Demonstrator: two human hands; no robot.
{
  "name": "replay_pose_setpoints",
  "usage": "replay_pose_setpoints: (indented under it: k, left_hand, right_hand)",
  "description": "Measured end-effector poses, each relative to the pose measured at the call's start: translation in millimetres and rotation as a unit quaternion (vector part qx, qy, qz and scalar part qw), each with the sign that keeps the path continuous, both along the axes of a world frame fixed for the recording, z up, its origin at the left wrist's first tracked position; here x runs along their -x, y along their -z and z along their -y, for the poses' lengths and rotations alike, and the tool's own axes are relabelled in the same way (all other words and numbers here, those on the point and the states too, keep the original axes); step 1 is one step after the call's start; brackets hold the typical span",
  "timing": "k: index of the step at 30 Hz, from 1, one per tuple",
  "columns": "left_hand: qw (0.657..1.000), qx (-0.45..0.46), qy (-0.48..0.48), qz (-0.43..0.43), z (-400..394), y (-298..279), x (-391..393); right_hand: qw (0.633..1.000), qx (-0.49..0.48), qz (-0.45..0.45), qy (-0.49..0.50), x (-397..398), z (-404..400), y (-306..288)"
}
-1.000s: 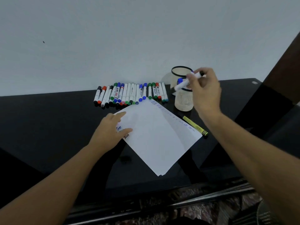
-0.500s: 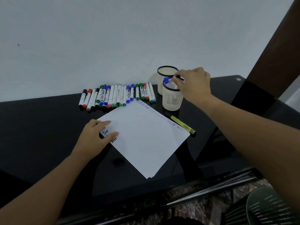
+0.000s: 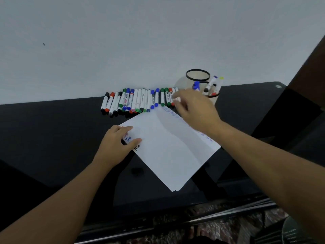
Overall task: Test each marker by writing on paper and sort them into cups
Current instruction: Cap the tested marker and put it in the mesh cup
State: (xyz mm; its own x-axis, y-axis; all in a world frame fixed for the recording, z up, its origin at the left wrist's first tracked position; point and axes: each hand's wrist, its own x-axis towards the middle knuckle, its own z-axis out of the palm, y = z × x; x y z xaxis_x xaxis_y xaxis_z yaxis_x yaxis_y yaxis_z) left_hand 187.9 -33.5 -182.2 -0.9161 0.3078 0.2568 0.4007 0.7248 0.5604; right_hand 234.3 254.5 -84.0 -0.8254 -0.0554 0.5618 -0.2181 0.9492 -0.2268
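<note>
From the head camera, the left hand (image 3: 117, 144) is lying flat, fingers spread, pressing the near-left corner of the white sheet of paper (image 3: 168, 150) onto the glossy black table (image 3: 52, 134). The right hand (image 3: 194, 110) is hovering, blurred, over the right end of the row of capped markers (image 3: 139, 101) along the far edge; whether it is pinching one I cannot tell. Two cream cups with black rims (image 3: 197, 75) are standing far right, the nearer one holding markers.
</note>
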Motion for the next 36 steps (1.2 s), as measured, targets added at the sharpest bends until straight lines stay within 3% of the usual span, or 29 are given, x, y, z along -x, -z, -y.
replay_pose_setpoints:
  k: [3,7,16,20,27,32,36]
  left_hand:
    - [0.999,-0.034,-0.018,-0.002,1.8,0.4,-0.8]
    - [0.997,-0.063,-0.031,-0.015,3.1,3.5,3.9]
    - [0.996,-0.084,-0.034,-0.013,1.4,7.1,12.2]
    - [0.996,-0.083,-0.034,-0.009,0.4,6.2,12.4]
    - [0.996,-0.08,-0.038,-0.009,-0.8,5.7,12.2]
    - [0.996,-0.075,-0.04,-0.013,-0.1,5.8,12.5]
    - [0.996,-0.072,-0.042,-0.013,-0.4,6.0,13.1]
  right_hand:
    - [0.984,0.025,0.173,-0.04,13.6,26.5,26.7]
    - [0.969,0.033,0.245,-0.03,47.8,46.3,57.2]
    - [0.961,-0.039,0.253,0.107,115.3,43.8,67.6]
    - [0.954,-0.076,0.268,0.114,119.9,40.1,68.1]
    - [0.977,-0.059,0.167,0.119,109.6,34.2,75.2]
    - [0.963,-0.058,0.241,0.106,110.8,40.2,74.1]
    - [0.973,-0.025,0.2,0.111,101.4,42.2,74.0]
